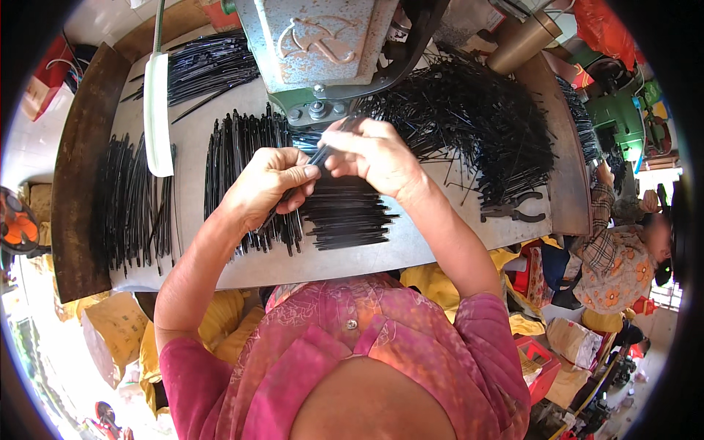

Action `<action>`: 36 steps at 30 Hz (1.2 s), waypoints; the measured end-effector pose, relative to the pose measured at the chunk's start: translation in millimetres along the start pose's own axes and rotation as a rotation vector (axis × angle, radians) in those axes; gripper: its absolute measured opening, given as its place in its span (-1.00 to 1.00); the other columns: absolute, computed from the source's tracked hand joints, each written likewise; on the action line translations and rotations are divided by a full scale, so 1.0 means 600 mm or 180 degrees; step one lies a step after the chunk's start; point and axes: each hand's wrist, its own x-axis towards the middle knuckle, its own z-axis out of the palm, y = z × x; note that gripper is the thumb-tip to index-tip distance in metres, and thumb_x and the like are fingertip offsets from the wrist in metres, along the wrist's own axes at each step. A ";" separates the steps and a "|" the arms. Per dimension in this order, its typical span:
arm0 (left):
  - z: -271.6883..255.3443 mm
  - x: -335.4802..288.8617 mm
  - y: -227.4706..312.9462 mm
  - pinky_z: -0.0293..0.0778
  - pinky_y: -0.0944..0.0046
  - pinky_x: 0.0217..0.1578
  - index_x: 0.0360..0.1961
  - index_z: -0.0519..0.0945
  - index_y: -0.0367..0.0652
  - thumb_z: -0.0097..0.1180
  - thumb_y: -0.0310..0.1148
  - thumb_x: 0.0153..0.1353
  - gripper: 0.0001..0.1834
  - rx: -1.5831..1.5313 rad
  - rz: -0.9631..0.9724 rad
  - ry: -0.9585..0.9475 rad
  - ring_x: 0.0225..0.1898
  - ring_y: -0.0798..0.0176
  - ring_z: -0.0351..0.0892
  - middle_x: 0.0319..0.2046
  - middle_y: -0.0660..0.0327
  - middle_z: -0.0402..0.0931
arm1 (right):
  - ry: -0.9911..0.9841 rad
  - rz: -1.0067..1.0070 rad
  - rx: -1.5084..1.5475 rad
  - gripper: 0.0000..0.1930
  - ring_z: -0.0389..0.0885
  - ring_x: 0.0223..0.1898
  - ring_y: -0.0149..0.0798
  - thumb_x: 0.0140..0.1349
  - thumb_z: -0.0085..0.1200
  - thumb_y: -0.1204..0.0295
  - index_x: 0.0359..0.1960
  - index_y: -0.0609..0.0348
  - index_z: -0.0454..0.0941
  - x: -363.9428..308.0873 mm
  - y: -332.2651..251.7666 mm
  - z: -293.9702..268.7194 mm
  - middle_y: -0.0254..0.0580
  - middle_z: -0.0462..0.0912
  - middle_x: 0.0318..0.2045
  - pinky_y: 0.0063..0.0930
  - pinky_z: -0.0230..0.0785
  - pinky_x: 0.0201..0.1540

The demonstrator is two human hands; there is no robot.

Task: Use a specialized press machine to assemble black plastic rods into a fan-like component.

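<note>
In front of the machine, my left hand point(275, 180) is closed round a few thin black metal rods point(320, 155), thumb pressed along them. They slant up to the right and pass into the bent fingers of my right hand point(374, 155), slightly blurred, which closes on their upper part. The rods' lower end shows below my left palm. Under my hands lies a neat stack of black rods point(348, 216), placed crosswise. Just left of it is a row of rods point(227, 165) lying lengthwise, partly hidden by my left hand and forearm.
A heavy grey-green machine point(323, 44) stands at the table's far middle. A tangled heap of rods point(477, 125) and pliers point(513, 208) lie right. More rods point(136, 198) lie left, below a white lamp point(157, 114). Wooden boards point(84, 169) edge the table. Another person point(616, 264) sits far right.
</note>
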 end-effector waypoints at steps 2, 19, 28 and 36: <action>0.001 0.005 -0.004 0.08 0.60 -0.86 -0.47 0.44 -0.25 -0.05 -0.41 0.12 -0.88 0.0656 0.0107 0.0134 -0.80 0.55 0.25 -0.68 0.31 0.38 | 0.0040 0.0024 0.0016 -0.82 0.53 -0.50 -0.39 0.06 0.01 0.44 -0.36 0.32 0.43 0.010 -0.001 -0.021 -0.17 0.53 -0.46 -0.60 0.43 -0.43; -0.007 0.064 0.004 0.29 0.48 -0.61 -0.45 0.45 -0.30 0.02 -0.26 0.07 -0.74 -0.1459 0.0489 0.0944 -0.62 0.40 0.39 -0.58 0.18 0.47 | 0.0622 -0.0887 0.0801 -0.79 0.52 -0.28 -0.15 0.17 -0.19 0.47 -0.29 0.42 0.38 0.060 -0.003 -0.056 0.03 0.49 -0.34 -0.37 0.44 -0.21; -0.013 0.094 -0.002 0.22 0.48 -0.65 -0.44 0.44 -0.34 0.02 -0.36 0.07 -0.80 -0.1756 0.0629 0.1052 -0.67 0.41 0.34 -0.62 0.18 0.46 | 0.0684 -0.1054 0.0855 -0.80 0.54 -0.35 -0.12 0.13 -0.14 0.51 -0.31 0.48 0.33 0.057 -0.004 -0.047 0.10 0.48 -0.38 -0.40 0.49 -0.30; -0.013 0.099 -0.017 0.33 0.45 -0.69 -0.46 0.45 -0.38 0.04 -0.39 0.05 -0.80 -0.2048 0.0791 0.1058 -0.69 0.33 0.43 -0.62 0.10 0.48 | 0.0794 -0.1102 0.0953 -0.81 0.54 -0.35 -0.12 0.15 -0.17 0.51 -0.31 0.47 0.33 0.056 0.002 -0.038 0.09 0.48 -0.36 -0.40 0.48 -0.27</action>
